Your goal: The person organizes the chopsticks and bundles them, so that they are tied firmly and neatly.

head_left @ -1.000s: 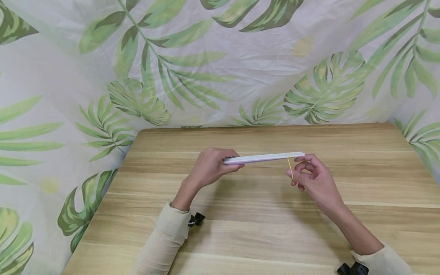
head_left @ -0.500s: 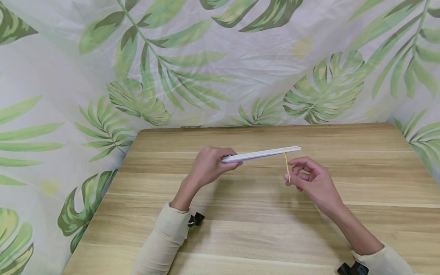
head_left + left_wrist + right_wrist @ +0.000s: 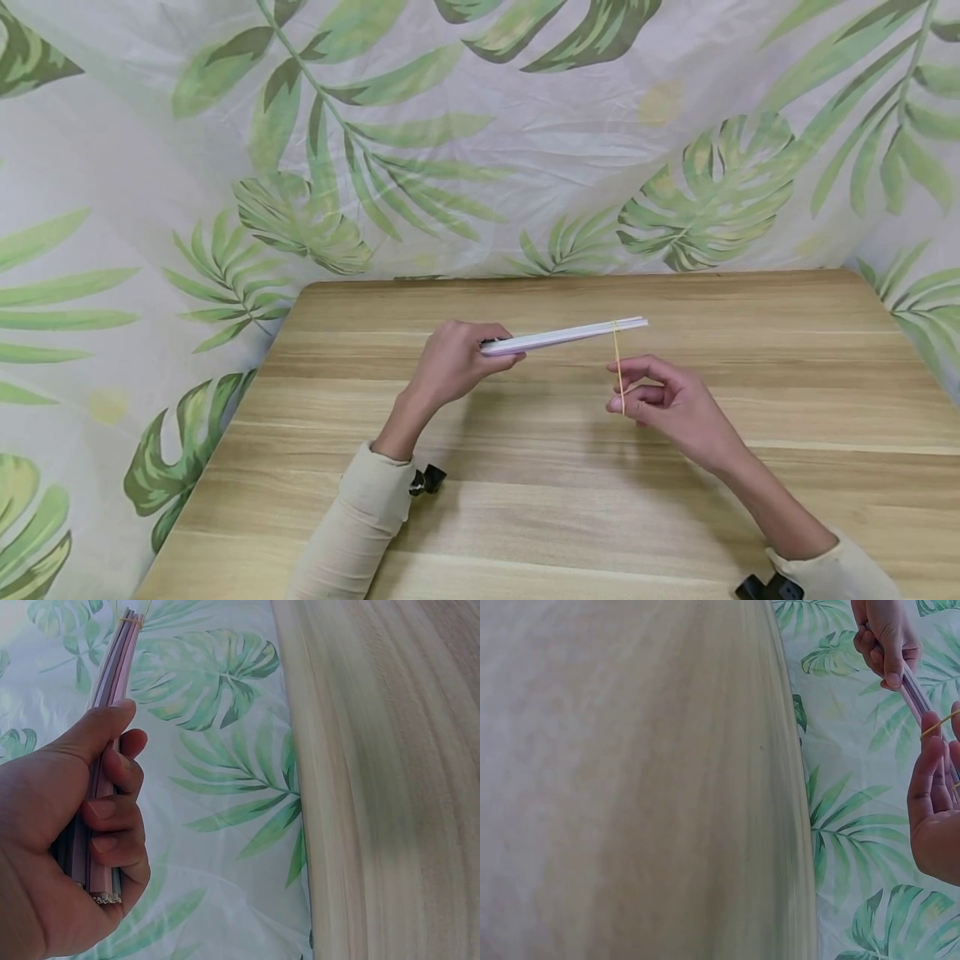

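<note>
The left hand [image 3: 453, 362] is closed around one end of a thin bundle of white strips [image 3: 570, 335]; in the left wrist view its fingers [image 3: 112, 814] curl round the bundle and the thumb lies along it. The bundle is held in the air above the wooden surface [image 3: 525, 500], almost level, and its free end points to the person's right. Near that free end a yellow rubber band [image 3: 618, 362] goes around the bundle and is stretched down, toward the person. The right hand [image 3: 667, 404] pinches the lower end of the band with curled fingers, just below the bundle and apart from it. Both hands are over the middle of the surface, well away from its edges. A leaf-print cloth [image 3: 480, 133] hangs behind the far edge and on both sides.
</note>
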`<move>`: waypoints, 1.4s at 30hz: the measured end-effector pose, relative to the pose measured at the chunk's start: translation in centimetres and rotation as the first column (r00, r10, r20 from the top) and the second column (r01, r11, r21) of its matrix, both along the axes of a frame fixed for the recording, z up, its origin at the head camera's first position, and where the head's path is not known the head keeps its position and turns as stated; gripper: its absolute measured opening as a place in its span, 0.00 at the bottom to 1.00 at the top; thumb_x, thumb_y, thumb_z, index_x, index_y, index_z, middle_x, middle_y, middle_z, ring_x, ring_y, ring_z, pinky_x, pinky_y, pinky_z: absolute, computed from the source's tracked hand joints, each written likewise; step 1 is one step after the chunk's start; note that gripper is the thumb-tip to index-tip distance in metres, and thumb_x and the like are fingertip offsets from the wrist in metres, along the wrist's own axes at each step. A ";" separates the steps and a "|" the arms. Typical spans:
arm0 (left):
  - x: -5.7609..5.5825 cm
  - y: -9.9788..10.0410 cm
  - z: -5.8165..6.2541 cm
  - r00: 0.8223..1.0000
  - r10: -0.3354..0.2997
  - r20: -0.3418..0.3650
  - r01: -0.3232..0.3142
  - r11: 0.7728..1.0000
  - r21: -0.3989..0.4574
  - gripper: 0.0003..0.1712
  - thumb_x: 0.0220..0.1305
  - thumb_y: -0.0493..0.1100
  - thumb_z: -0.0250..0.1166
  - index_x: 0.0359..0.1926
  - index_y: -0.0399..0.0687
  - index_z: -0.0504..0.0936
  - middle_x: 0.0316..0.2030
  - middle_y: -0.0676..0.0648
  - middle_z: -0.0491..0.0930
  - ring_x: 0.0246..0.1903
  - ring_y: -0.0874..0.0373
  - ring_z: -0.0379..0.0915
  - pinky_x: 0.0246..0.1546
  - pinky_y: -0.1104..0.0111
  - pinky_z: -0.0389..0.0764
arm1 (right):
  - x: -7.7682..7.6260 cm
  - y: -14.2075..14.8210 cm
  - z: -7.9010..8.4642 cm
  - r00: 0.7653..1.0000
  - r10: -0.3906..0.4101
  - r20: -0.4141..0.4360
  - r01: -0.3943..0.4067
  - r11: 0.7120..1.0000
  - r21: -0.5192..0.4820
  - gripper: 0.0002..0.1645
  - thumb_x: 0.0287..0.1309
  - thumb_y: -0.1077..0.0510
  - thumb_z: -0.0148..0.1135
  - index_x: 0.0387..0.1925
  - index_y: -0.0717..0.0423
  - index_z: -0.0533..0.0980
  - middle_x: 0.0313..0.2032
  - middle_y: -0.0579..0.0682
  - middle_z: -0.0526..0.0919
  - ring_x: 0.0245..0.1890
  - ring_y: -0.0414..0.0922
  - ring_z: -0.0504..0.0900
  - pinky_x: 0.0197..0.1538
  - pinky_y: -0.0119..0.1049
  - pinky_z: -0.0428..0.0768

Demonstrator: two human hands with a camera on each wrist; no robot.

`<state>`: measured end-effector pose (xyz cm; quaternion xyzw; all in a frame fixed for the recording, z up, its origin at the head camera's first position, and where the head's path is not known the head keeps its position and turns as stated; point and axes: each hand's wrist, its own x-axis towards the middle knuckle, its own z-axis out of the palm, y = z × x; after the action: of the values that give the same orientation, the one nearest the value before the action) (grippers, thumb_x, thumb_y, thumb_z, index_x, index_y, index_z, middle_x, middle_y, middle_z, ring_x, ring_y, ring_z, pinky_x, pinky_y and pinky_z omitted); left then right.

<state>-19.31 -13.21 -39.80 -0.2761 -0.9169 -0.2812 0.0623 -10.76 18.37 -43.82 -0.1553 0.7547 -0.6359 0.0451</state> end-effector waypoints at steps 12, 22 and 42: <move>-0.2 0.1 -0.4 0.998 0.042 0.048 -0.044 0.999 0.030 0.07 0.64 0.52 0.79 0.37 0.56 0.94 0.26 0.57 0.86 0.23 0.65 0.71 0.26 0.69 0.71 | 0.3 -0.5 -0.2 0.969 0.062 -0.238 -0.045 0.996 0.076 0.24 0.64 0.68 0.73 0.61 0.57 0.85 0.51 0.40 0.87 0.46 0.37 0.91 0.43 0.30 0.86; -0.2 0.3 -0.7 0.996 0.045 0.075 -0.050 0.997 0.066 0.07 0.65 0.52 0.78 0.38 0.56 0.95 0.25 0.57 0.86 0.22 0.65 0.68 0.26 0.70 0.69 | 1.2 -1.5 0.6 0.927 0.048 -0.372 0.028 0.980 0.196 0.65 0.59 0.72 0.75 0.87 0.47 0.49 0.65 0.61 0.78 0.43 0.32 0.90 0.38 0.33 0.88; -0.1 0.9 -1.1 0.992 0.029 -0.121 -0.016 0.994 0.110 0.07 0.63 0.49 0.80 0.39 0.54 0.95 0.30 0.55 0.91 0.22 0.66 0.72 0.25 0.71 0.72 | 0.4 -0.7 1.2 0.985 -0.095 0.147 0.128 0.964 -0.235 0.53 0.77 0.62 0.62 0.88 0.50 0.39 0.59 0.42 0.83 0.45 0.42 0.93 0.42 0.48 0.91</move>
<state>-19.38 -12.34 -40.86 -0.2787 -0.8978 -0.3125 0.1366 -10.34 17.70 -42.65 -0.0736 0.6738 -0.7341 0.0403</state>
